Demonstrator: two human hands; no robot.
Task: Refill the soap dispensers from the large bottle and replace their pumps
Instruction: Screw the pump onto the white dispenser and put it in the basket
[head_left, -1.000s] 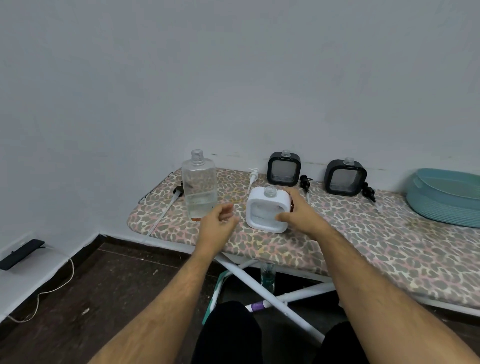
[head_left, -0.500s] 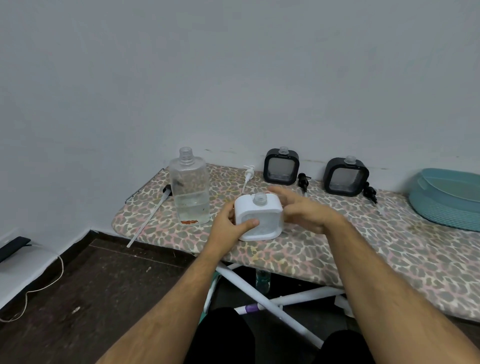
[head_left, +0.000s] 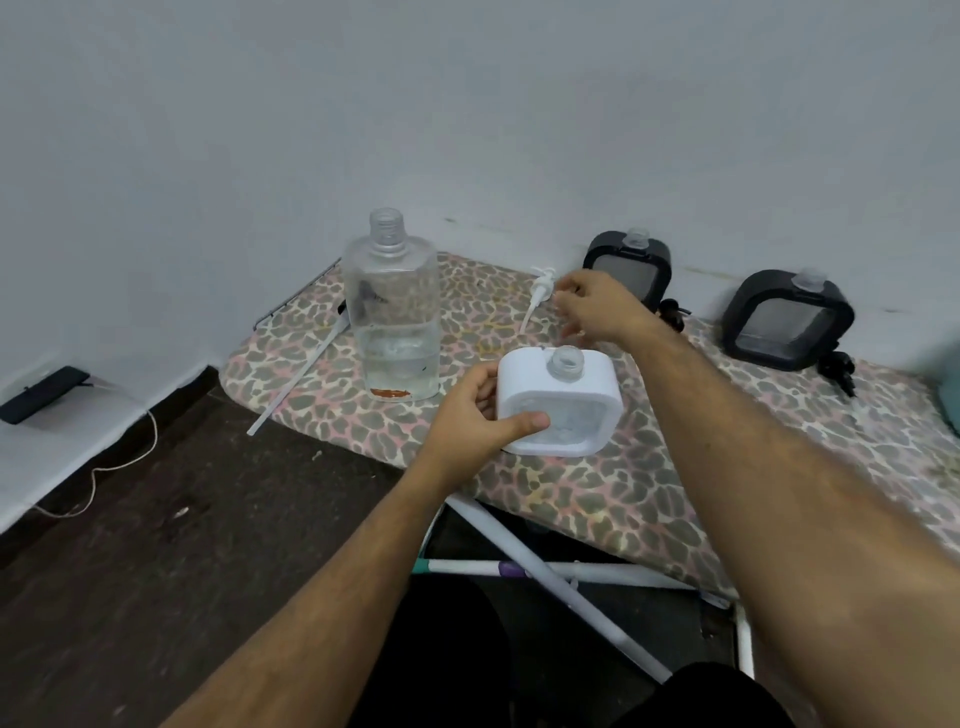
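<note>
A white square soap dispenser (head_left: 571, 400) with an uncapped neck stands on the leopard-print ironing board (head_left: 597, 499). My left hand (head_left: 480, 421) grips its left side, thumb across the front. My right hand (head_left: 597, 306) hovers beyond it with fingers spread, close to a white pump (head_left: 540, 291) lying on the board, holding nothing. The large clear bottle (head_left: 393, 322), uncapped and about a third full, stands to the left. Two black dispensers (head_left: 631, 267) (head_left: 787, 325) without pumps stand by the wall, each with a black pump (head_left: 672, 312) (head_left: 836, 366) beside it.
A long white pump tube (head_left: 298, 379) lies over the board's left edge. A teal basket (head_left: 950, 400) shows at the far right edge. A black device (head_left: 41, 392) with a cable lies on the white ledge at left. The board's white legs (head_left: 545, 577) cross below.
My left hand took hold of the white dispenser. My right hand let go of it and moved back toward the white pump. The camera tilted down and closer.
</note>
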